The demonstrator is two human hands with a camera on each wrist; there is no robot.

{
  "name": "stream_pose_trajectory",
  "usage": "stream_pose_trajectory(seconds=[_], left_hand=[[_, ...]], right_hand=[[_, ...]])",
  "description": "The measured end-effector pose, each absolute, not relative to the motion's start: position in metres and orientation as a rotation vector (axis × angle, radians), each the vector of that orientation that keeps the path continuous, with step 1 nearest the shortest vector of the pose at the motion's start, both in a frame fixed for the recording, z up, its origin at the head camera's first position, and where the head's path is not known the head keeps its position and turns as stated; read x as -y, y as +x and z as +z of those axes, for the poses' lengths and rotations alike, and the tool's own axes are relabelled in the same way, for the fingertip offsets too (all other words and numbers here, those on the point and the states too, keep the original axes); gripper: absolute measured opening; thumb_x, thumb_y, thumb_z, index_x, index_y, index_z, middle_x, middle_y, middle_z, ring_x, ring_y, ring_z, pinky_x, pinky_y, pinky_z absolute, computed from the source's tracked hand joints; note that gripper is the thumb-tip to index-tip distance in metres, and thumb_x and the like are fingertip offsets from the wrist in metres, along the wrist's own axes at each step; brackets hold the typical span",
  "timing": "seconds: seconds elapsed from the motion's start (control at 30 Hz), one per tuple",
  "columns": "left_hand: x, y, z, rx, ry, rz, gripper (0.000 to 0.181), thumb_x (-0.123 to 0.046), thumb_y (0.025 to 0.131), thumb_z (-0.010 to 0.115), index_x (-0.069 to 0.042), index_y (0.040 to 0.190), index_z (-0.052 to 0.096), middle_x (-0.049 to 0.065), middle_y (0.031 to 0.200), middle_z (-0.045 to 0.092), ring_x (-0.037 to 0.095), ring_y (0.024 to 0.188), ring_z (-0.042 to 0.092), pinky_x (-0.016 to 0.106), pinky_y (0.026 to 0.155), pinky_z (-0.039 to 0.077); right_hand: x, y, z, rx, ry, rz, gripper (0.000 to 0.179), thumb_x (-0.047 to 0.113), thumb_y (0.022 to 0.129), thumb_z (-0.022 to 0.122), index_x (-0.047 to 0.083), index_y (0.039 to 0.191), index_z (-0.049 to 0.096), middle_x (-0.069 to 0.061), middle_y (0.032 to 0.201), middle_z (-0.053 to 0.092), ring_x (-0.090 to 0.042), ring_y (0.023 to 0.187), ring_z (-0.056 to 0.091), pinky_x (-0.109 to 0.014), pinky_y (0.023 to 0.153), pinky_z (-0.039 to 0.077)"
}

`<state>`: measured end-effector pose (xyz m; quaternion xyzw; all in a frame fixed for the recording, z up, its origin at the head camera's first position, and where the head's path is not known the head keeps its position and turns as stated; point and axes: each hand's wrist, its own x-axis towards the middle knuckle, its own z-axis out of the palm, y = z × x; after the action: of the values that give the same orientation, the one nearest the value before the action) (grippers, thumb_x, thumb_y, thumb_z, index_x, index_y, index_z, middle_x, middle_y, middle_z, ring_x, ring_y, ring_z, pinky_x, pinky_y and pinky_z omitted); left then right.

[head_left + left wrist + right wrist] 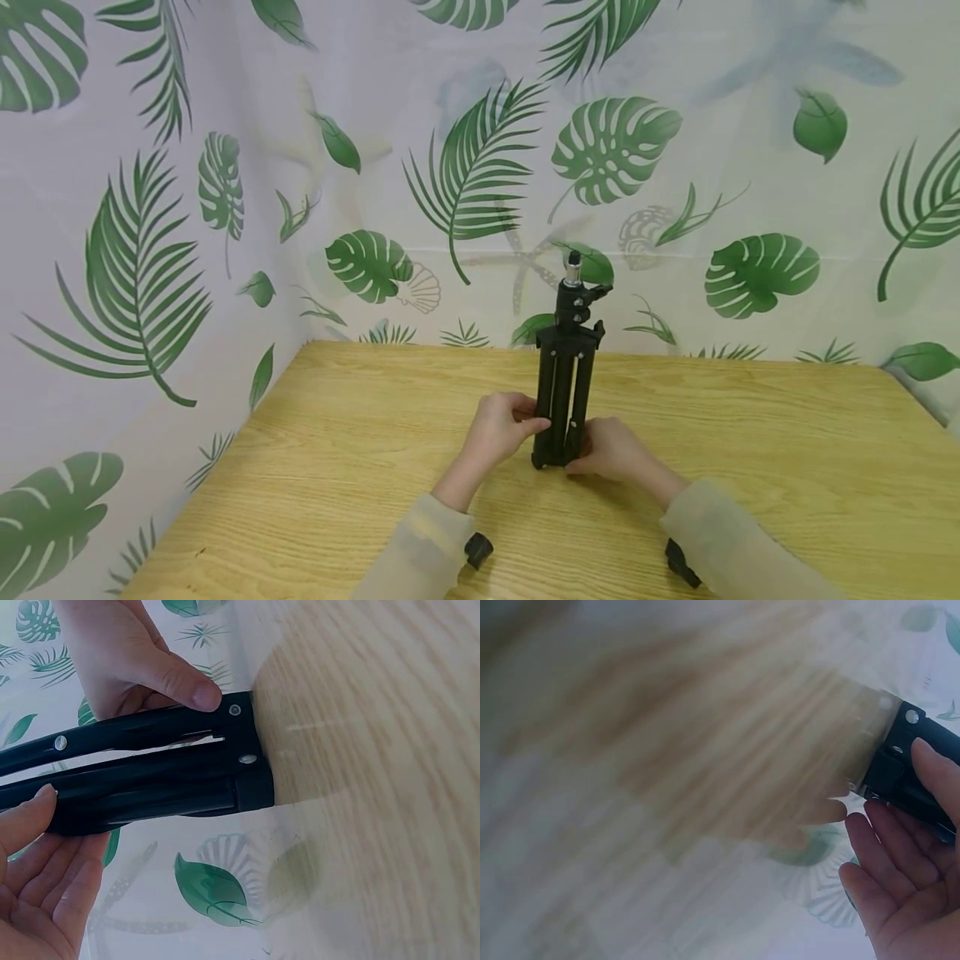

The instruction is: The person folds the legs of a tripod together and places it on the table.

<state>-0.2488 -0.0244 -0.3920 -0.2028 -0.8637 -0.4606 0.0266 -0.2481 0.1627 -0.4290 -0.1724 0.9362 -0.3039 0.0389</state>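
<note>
A small black folded light stand (564,367) stands upright on the wooden table, its legs drawn in close and a silver stud at its top. My left hand (504,429) grips a leg from the left, thumb in front and fingers behind. Lower down on the opposite side, my right hand (611,450) holds the stand near its foot. In the left wrist view, the right thumb presses beside a rivet at the stand's bottom bracket (251,780). The right wrist view shows my right fingers (907,877) under the stand's lower end (900,761), thumb over it.
The wooden table (337,450) reaches back to a leaf-printed cloth (465,317) hung behind and at the left. A black object (478,550) shows beside the left sleeve, and another black piece (681,564) lies partly under the right sleeve.
</note>
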Motion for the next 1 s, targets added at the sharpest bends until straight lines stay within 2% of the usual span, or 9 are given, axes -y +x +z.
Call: stream_pose_trajectory(seconds=[0.4,0.6,1.0], left_hand=[[0.032,-0.249,-0.381,2.572,-0.713,-1.354,0.03,-0.025,0.08,0.067,-0.001,0.096,0.065,0.008,0.093,0.065,0.016,0.085,0.06,0.023,0.071,0.047],[0.033,-0.245,-0.347,2.461,-0.681,-1.46,0.03,-0.021,0.078,0.069,-0.003,0.101,0.064,0.008,0.097,0.064,0.016,0.09,0.059,0.024,0.075,0.047],[0.017,-0.252,-0.274,2.025,-0.785,-1.451,0.024,-0.017,0.079,0.067,-0.002,0.098,0.064,0.008,0.095,0.064,0.016,0.088,0.06,0.024,0.074,0.047]], right_hand=[[-0.16,-0.246,-0.428,-2.884,-0.478,-0.91,0.024,0.017,0.064,0.079,0.003,0.073,0.061,0.001,0.058,0.055,-0.011,0.051,0.049,-0.027,0.049,0.041],[-0.16,-0.246,-0.428,-2.89,-0.488,-0.92,0.023,0.015,0.063,0.079,0.003,0.072,0.062,0.001,0.058,0.057,-0.01,0.052,0.05,-0.028,0.049,0.042],[-0.16,-0.247,-0.429,-2.913,-0.489,-0.901,0.024,0.015,0.062,0.079,0.003,0.071,0.061,0.001,0.059,0.056,-0.01,0.052,0.05,-0.028,0.05,0.043]])
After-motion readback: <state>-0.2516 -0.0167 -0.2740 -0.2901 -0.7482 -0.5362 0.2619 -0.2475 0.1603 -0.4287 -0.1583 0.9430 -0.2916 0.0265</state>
